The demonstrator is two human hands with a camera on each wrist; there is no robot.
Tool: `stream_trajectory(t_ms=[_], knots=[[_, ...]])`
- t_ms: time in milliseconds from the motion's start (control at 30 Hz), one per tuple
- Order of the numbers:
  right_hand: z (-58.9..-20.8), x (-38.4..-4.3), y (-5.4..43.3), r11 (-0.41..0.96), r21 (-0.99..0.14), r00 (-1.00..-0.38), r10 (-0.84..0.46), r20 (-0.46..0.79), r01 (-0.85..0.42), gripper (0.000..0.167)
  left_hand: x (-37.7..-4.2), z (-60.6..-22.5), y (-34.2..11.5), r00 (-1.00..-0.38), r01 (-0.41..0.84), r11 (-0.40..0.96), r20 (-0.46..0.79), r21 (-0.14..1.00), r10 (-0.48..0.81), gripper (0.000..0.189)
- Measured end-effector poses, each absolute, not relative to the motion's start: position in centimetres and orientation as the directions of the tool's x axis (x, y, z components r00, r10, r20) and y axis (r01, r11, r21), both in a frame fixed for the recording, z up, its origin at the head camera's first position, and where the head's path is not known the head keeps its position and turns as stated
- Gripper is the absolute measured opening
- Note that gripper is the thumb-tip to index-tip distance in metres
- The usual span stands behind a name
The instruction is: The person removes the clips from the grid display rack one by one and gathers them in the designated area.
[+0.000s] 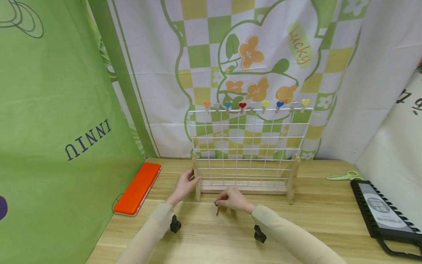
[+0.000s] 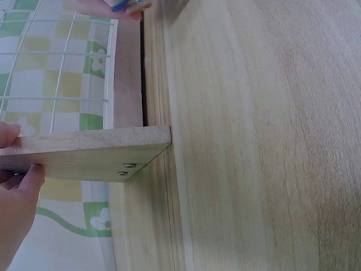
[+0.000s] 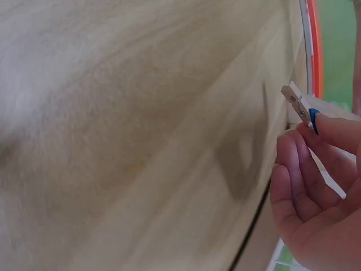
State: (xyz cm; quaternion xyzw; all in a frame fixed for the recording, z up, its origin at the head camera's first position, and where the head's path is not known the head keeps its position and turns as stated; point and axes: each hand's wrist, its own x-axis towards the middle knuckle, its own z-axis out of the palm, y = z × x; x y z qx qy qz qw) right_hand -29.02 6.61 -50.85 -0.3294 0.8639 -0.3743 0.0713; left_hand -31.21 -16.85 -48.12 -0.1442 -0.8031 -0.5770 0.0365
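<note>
My right hand (image 1: 234, 200) pinches a small wooden clothespin (image 3: 297, 104) by its blue end, between thumb and index finger. The clothespin's jaws point away from the hand, just above the table and in front of the rack. At the rack's left end, my left hand (image 1: 183, 186) grips the upright wooden leg (image 2: 107, 141), fingers on one side and thumb on the other. Between its two wooden legs the rack holds a white wire grid (image 1: 238, 137). Along the grid's top wire stands a row of heart clothespins, among them an orange one (image 1: 206, 105) and a blue one (image 1: 280, 105).
An orange-red flat case (image 1: 138, 189) lies on the table at the left. Light green scissors (image 1: 343, 176) and a black-edged ring binder-like pad (image 1: 379, 205) are at the right. A patterned curtain (image 1: 148, 91) hangs behind the rack.
</note>
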Motion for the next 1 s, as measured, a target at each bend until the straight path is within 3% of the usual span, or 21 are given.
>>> stream_trajectory(t_ms=[167,400,1000], knots=[[-51.5,-29.1,6.5,0.488,-0.747,-0.783,-0.619,0.069,-0.451,0.016,-32.8,-50.3,-17.2,-0.956,0.281,0.294,0.242,0.914,0.164,0.052],[-51.6,-29.1,6.2,0.512,-0.763,-0.801,-0.598,0.013,-0.395,0.017,-33.0,-50.5,-17.2,-0.954,0.287,0.27,0.248,0.919,0.171,0.051],[-51.8,-30.5,6.6,0.564,-0.726,-0.801,-0.598,-0.031,-0.393,0.014,-33.1,-50.8,-17.3,-0.957,0.277,0.258,0.242,0.926,0.162,0.051]])
